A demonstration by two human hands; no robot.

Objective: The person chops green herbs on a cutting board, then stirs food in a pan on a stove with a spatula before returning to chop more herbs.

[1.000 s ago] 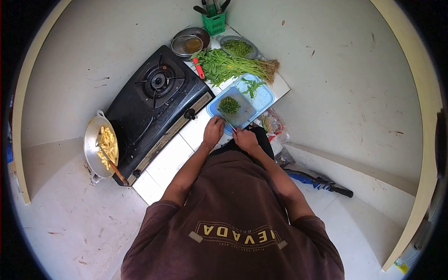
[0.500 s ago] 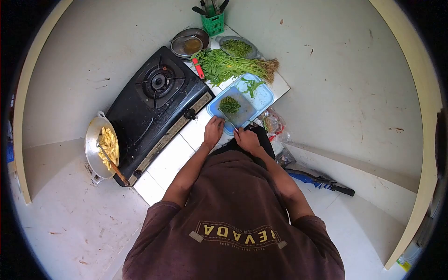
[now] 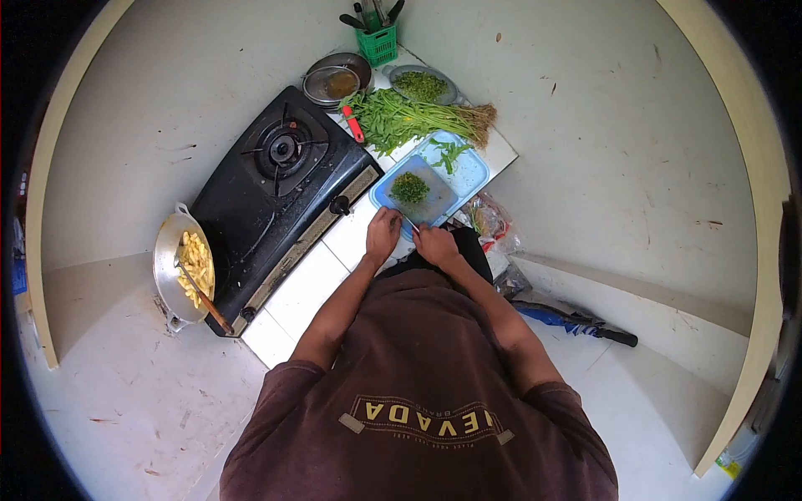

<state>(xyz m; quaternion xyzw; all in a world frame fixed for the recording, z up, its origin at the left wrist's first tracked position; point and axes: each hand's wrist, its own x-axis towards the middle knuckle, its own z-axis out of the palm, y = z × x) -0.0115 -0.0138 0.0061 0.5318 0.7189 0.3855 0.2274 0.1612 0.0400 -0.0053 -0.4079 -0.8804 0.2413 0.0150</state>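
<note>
My right hand (image 3: pixel 435 244) is closed round the handle of a knife (image 3: pixel 410 224), whose blade points up and left over the near edge of a grey cutting board (image 3: pixel 438 194). Beside the blade, my left hand (image 3: pixel 384 231) rests at the board's near left edge with its fingers bent together; what they hold, if anything, is too small to make out. A heap of chopped greens (image 3: pixel 409 188) lies on the board, which sits on a light blue tray (image 3: pixel 479 174). Cut leaves (image 3: pixel 449 154) lie in the tray's far part.
Long-stemmed greens with roots (image 3: pixel 401 117) lie behind the tray, near a red handle (image 3: pixel 352 124) and a plate of chopped greens (image 3: pixel 420 86). A black stove (image 3: pixel 242 192) stands left, with a pan (image 3: pixel 171 288) of yellow pieces. Utensils fill a green basket (image 3: pixel 377 46).
The knife has shifted slightly in my right hand's grip area, with less of its blade showing over the board. My left hand stays almost in place. The view has shifted slightly.
</note>
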